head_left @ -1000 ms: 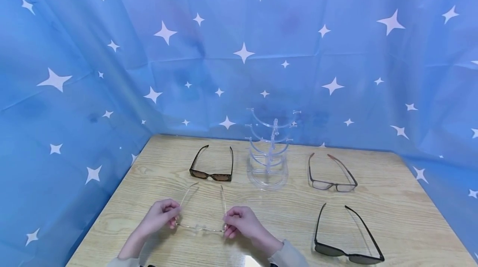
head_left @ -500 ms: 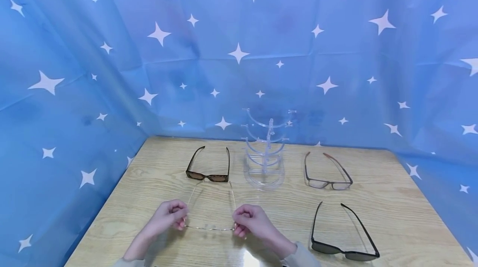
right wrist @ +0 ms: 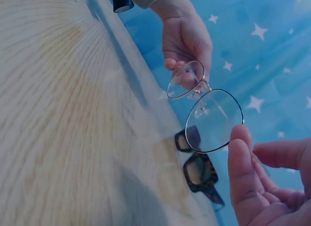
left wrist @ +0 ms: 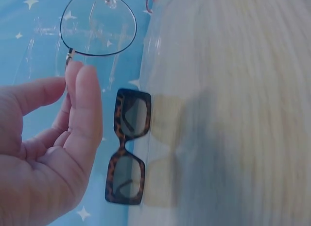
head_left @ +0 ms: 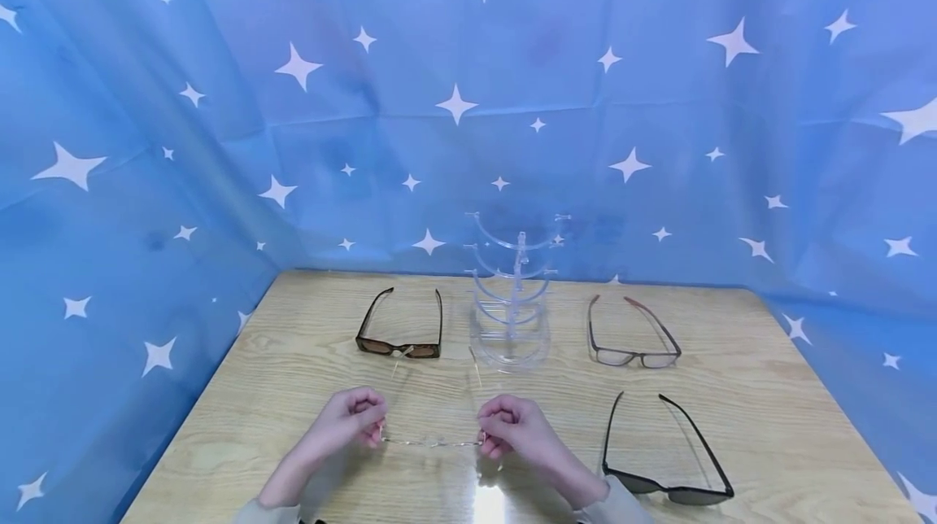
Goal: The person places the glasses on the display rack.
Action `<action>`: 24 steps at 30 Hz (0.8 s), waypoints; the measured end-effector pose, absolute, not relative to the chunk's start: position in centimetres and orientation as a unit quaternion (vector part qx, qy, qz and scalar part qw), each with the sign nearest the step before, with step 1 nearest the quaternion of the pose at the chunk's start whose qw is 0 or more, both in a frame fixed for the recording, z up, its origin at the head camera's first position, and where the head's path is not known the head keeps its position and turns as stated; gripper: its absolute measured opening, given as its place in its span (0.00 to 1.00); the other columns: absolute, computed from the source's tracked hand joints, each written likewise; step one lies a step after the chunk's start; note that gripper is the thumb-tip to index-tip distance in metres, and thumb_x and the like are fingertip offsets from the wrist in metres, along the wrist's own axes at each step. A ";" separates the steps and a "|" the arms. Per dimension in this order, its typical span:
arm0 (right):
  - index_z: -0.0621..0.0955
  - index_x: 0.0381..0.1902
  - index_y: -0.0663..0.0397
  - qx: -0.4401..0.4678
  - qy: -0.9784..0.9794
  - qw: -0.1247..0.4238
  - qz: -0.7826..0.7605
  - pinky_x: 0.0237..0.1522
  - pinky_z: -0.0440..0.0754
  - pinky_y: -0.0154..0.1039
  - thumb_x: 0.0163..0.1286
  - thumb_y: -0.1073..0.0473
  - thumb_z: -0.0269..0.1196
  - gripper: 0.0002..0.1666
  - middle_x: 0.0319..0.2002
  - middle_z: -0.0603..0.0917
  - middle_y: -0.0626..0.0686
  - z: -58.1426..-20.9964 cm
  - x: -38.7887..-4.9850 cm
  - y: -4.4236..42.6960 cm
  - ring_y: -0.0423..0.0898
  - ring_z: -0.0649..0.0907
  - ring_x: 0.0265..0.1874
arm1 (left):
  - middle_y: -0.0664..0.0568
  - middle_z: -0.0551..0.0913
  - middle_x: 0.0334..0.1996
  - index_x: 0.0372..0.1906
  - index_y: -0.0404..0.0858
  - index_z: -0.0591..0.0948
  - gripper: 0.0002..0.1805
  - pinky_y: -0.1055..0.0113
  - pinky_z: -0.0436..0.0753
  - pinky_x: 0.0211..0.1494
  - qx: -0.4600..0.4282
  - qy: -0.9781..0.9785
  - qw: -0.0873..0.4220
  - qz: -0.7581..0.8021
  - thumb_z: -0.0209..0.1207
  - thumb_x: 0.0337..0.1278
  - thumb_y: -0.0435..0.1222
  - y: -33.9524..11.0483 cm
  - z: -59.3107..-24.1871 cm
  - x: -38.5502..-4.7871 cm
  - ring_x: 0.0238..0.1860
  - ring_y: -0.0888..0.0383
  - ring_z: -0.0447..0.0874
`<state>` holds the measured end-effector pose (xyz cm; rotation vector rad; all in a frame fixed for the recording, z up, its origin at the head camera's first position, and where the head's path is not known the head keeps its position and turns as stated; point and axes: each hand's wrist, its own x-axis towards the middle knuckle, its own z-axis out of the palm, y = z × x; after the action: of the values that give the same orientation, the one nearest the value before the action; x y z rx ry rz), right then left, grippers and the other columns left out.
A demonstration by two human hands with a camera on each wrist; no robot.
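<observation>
Both hands hold a pair of thin wire-rimmed eyeglasses (head_left: 432, 443) off the table, one at each end of the frame. My left hand (head_left: 344, 424) pinches the left hinge area between thumb and fingers. At the opposite hinge, my right hand (head_left: 521, 429) pinches in the same way. The temples are unfolded and point away toward the back. Round clear lenses show in the right wrist view, where the near lens (right wrist: 214, 121) sits by the right fingertips. Beyond the glasses lie tortoiseshell sunglasses (head_left: 398, 347), partly crossed by one temple tip in the head view.
A clear acrylic eyewear stand (head_left: 512, 312) with several curved tiers stands at the table's back. To its right lie dark-framed eyeglasses (head_left: 635, 357), and nearer, black sunglasses (head_left: 668, 491). A blue star-patterned curtain (head_left: 366, 141) borders the wooden table (head_left: 241, 402).
Both hands have carried the wire-rimmed eyeglasses rightward, and the temples now tilt higher. The head view has turned slightly right. The other eyewear and the stand keep their places on the table.
</observation>
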<state>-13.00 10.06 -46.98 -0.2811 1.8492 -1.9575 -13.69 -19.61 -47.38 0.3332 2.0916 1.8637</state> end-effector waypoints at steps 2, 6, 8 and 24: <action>0.71 0.44 0.81 -0.100 0.666 0.213 -0.708 0.26 0.82 0.28 0.65 0.68 0.58 0.17 0.25 0.81 0.52 -46.9 -13.0 10.5 0.40 0.81 0.21 | 0.42 0.78 0.26 0.42 0.13 0.69 0.16 0.69 0.84 0.29 0.119 0.729 0.163 0.654 0.53 0.62 0.28 -19.2 -47.2 -13.9 0.23 0.62 0.79; 0.70 0.43 0.82 -0.103 0.667 0.204 -0.709 0.27 0.82 0.29 0.65 0.68 0.57 0.17 0.26 0.81 0.53 -46.6 -12.9 11.4 0.40 0.81 0.22 | 0.43 0.79 0.26 0.43 0.14 0.69 0.17 0.70 0.84 0.30 0.125 0.725 0.167 0.656 0.54 0.62 0.29 -18.3 -47.0 -14.2 0.23 0.62 0.79; 0.70 0.43 0.82 -0.105 0.670 0.199 -0.707 0.27 0.82 0.29 0.65 0.68 0.57 0.17 0.26 0.81 0.53 -46.5 -12.9 11.8 0.40 0.81 0.22 | 0.43 0.79 0.26 0.43 0.14 0.69 0.17 0.69 0.84 0.31 0.128 0.725 0.168 0.656 0.54 0.62 0.30 -17.9 -46.9 -14.3 0.23 0.62 0.79; 0.69 0.48 0.82 -0.074 0.699 0.172 -0.690 0.28 0.83 0.31 0.66 0.67 0.57 0.20 0.29 0.82 0.55 -45.8 -13.2 14.7 0.40 0.81 0.23 | 0.47 0.79 0.26 0.43 0.15 0.70 0.16 0.68 0.85 0.31 0.120 0.711 0.186 0.667 0.54 0.62 0.29 -14.9 -46.6 -15.3 0.24 0.61 0.80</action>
<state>-13.25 14.67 -45.76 -0.2098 1.9844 -1.9587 -15.33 -14.94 -46.57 0.3377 2.0028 1.8783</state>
